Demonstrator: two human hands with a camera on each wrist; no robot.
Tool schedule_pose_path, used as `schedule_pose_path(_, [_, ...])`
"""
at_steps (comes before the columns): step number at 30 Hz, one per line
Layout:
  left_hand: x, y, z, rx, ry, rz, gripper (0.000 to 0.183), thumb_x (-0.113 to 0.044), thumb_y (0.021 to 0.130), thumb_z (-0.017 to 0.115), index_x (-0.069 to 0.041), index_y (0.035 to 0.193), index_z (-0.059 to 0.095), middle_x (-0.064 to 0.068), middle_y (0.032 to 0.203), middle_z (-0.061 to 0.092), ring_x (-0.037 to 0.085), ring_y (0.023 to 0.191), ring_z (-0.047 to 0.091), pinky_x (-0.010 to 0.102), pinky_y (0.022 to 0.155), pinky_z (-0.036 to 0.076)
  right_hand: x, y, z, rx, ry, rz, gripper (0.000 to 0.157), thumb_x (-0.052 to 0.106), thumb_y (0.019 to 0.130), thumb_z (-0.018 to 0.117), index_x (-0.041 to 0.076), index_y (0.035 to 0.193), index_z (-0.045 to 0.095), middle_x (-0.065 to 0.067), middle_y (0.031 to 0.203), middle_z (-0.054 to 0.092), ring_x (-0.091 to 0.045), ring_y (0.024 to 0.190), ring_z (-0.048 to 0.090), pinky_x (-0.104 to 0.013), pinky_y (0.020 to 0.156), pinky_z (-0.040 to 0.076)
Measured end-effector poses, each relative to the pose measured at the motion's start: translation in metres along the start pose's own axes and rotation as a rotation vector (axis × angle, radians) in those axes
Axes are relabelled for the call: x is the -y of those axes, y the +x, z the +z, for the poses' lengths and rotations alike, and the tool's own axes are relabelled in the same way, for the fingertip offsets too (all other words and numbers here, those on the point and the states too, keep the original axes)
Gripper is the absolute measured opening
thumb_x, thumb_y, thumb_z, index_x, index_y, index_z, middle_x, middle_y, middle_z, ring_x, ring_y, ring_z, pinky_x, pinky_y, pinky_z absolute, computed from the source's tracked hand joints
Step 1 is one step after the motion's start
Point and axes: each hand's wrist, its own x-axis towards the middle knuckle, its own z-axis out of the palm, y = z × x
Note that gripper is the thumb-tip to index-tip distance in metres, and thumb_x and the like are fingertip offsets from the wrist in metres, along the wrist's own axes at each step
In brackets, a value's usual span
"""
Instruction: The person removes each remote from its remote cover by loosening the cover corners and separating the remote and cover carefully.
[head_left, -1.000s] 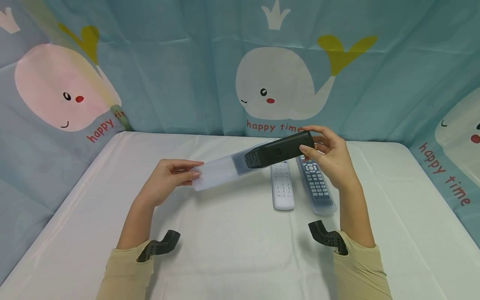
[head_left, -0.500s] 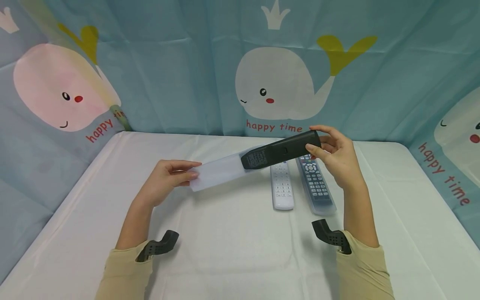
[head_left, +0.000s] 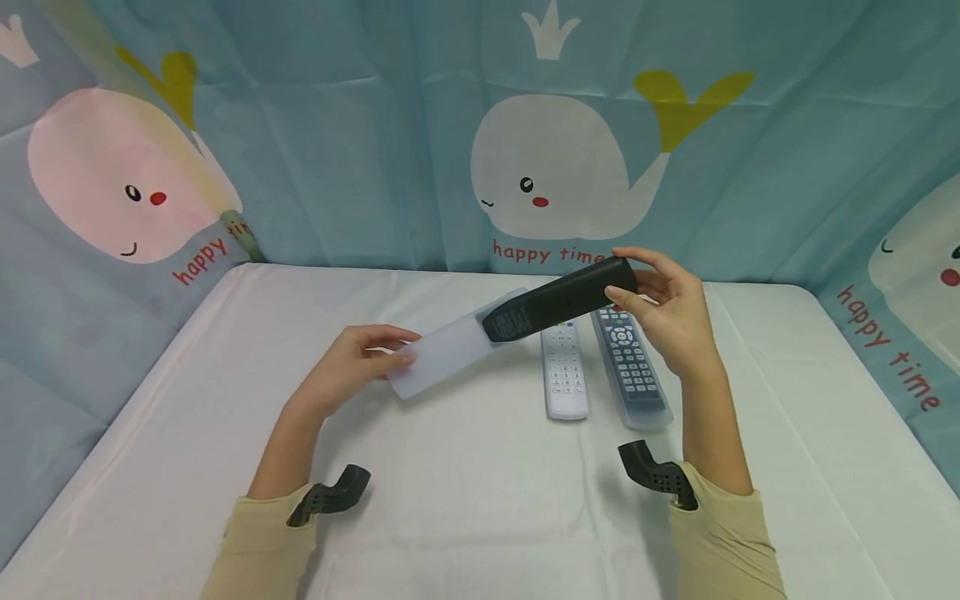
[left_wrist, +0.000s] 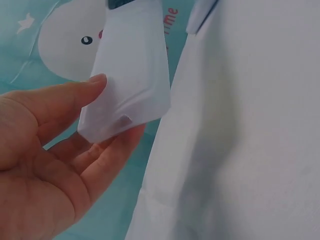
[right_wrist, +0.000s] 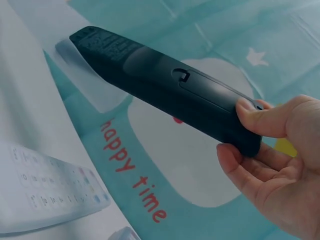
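Note:
Above the table, my right hand (head_left: 667, 312) pinches the rear end of a black remote control (head_left: 566, 296), thumb on its back. The remote is back side up; a battery cover and printed label show in the right wrist view. My left hand (head_left: 367, 362) pinches the lower left end of a translucent remote cover (head_left: 453, 346), thumb on top and fingers beneath, as the left wrist view shows. The cover slants up to the right. The remote's front tip overlaps the cover's upper right end in the head view. Inside the cover's held half no remote shows.
A white remote (head_left: 566, 375) lies on the white tablecloth (head_left: 465, 500) below the held remote. Beside it, to the right, is a dark remote in a clear cover (head_left: 636, 371). Behind the table hangs a blue curtain (head_left: 360, 167) with whale prints.
The black remote first slid right, out of the cover, then came slightly back left. My left hand has moved right, and the cover now tilts more steeply, its held end lower.

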Motion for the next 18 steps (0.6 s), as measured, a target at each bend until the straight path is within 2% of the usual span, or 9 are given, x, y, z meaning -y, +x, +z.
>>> schedule_pose_path(5, [-0.002, 0.003, 0.010, -0.027, 0.039, 0.005, 0.036, -0.011, 0.098, 0.075, 0.000, 0.132, 0.071, 0.020, 0.130, 0.068, 0.016, 0.096, 0.068, 0.022, 0.081, 0.053, 0.004, -0.001, 0.005, 0.009, 0.005, -0.026, 0.048, -0.003, 0.100, 0.069, 0.009, 0.146, 0.062, -0.024, 0.126, 0.070, -0.002, 0.098, 0.070, -0.018, 0.084, 0.060])
schedule_pose_path(11, [-0.005, 0.006, 0.022, -0.092, 0.077, 0.019, 0.036, -0.013, 0.098, 0.076, 0.000, 0.131, 0.071, 0.019, 0.122, 0.071, 0.017, 0.092, 0.069, 0.023, 0.080, 0.052, 0.009, -0.003, 0.011, 0.027, -0.029, -0.026, 0.047, -0.001, 0.102, 0.066, 0.013, 0.147, 0.062, -0.023, 0.129, 0.070, -0.009, 0.100, 0.071, -0.015, 0.086, 0.058])
schedule_pose_path(18, [-0.009, 0.008, 0.034, -0.140, 0.055, 0.046, 0.034, -0.010, 0.099, 0.075, 0.003, 0.130, 0.071, 0.021, 0.115, 0.072, 0.015, 0.085, 0.069, 0.020, 0.075, 0.053, 0.009, -0.003, 0.020, 0.068, 0.008, -0.106, 0.045, -0.005, 0.102, 0.064, 0.009, 0.144, 0.063, -0.022, 0.128, 0.071, -0.008, 0.097, 0.073, -0.018, 0.090, 0.058])
